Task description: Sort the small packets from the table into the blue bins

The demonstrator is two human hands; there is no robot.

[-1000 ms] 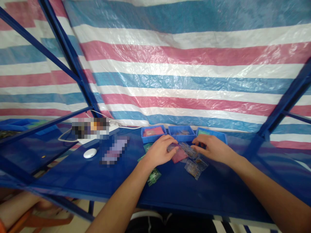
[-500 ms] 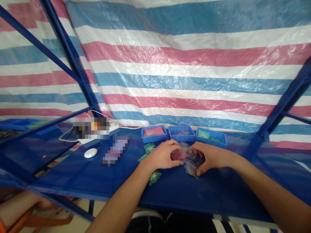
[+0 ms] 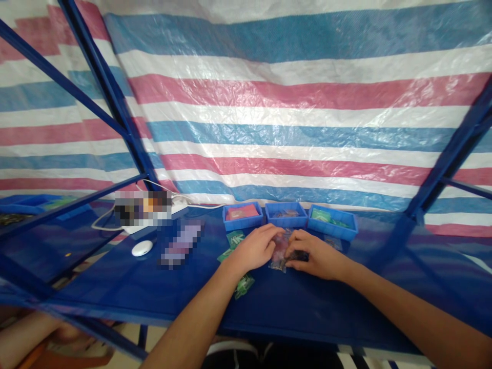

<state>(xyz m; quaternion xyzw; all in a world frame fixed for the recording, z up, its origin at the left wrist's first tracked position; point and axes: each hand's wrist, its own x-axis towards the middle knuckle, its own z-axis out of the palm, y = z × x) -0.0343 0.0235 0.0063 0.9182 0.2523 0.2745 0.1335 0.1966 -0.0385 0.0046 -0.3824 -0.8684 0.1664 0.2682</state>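
Note:
Small clear plastic bags (image 3: 280, 260), some pinkish and some with dark contents, lie bunched on the blue table between my hands. My left hand (image 3: 253, 248) curves around their left side, fingers and thumb bent against them. From the right, my right hand (image 3: 317, 256) is closed on the same bunch, its fingertips and thumb at the bags; its palm side is partly hidden. Green-printed packets (image 3: 244, 286) lie beside and under my left wrist, with more green packets (image 3: 235, 239) behind it. Another clear bag (image 3: 333, 242) rests behind my right hand.
Three blue bins stand at the back: a left bin (image 3: 243, 224) with pink packets, a middle bin (image 3: 286, 222) with clear bags, a right bin (image 3: 334, 232) with green packets. A white oval case (image 3: 142, 249) and power strip (image 3: 154, 221) lie left. Another person's arm (image 3: 31, 330) shows lower left.
My right hand has moved left, bringing the clear bags against the pinkish ones at my left hand. A clear bag now shows behind my right hand. My left hand has barely moved.

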